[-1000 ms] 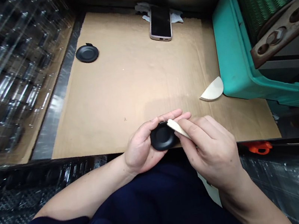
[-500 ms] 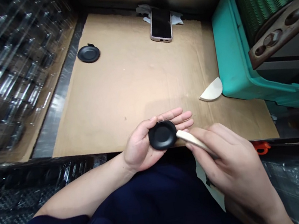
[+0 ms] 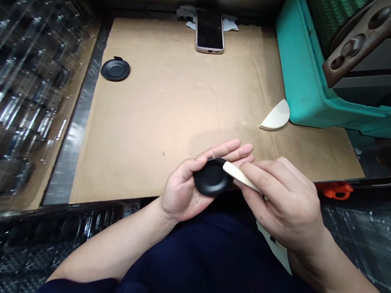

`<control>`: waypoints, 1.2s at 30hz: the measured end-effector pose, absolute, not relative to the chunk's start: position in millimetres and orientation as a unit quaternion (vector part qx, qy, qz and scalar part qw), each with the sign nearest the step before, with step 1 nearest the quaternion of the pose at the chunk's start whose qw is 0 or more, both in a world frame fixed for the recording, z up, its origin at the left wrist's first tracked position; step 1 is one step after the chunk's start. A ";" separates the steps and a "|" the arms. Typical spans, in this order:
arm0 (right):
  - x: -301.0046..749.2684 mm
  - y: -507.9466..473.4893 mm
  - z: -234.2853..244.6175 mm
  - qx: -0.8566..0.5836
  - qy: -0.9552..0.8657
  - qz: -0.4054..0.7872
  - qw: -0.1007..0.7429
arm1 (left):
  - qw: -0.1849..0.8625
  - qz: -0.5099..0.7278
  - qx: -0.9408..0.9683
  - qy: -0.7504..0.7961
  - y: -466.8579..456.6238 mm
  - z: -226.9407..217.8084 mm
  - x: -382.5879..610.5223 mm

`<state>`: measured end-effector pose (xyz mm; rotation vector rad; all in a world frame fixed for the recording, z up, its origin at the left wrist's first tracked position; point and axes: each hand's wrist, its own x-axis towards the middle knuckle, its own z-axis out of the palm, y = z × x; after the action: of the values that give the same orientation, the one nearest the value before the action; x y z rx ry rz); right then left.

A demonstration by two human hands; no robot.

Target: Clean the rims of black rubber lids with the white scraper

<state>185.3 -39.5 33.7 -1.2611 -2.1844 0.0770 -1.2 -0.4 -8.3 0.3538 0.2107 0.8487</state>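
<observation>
The left hand (image 3: 183, 190) is cradling a black round disc (image 3: 211, 177) on its open palm, fingers barely curled; the right hand (image 3: 282, 202) is pinching a pale flat strip (image 3: 241, 176) narrowly between thumb and fingers, its tip touching the disc's rim, just over the near edge of a cardboard sheet (image 3: 172, 95).

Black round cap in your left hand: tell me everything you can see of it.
The black round cap looks like matte plastic, with a smooth, shallow-domed face and a rounded edge. It lies nearly flat in the cupped left hand, face up. The tip of a cream strip, held by the right hand, meets its right edge.
</observation>
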 end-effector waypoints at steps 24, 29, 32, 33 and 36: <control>149.9 -50.5 21.2 -0.439 -0.813 0.159 0.347 | 0.846 0.462 0.209 0.166 -1.4 4.2 1.1; 142.5 -38.6 20.9 -0.453 -0.806 0.107 0.365 | 0.843 0.453 0.236 0.170 -3.2 2.1 1.3; 139.4 -40.8 22.3 -0.438 -0.816 0.111 0.361 | 0.843 0.451 0.237 0.174 -3.8 0.8 0.3; 139.9 -43.1 23.1 -0.426 -0.828 0.121 0.344 | 0.844 0.451 0.234 0.173 -3.6 0.6 -0.1; 146.6 -51.4 25.3 -0.391 -0.854 0.173 0.295 | 0.847 0.456 0.217 0.165 -2.6 0.6 -0.9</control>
<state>146.6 -51.4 25.3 -1.0414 -2.2736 0.4602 -0.9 -2.6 0.6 0.4583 0.3478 0.9619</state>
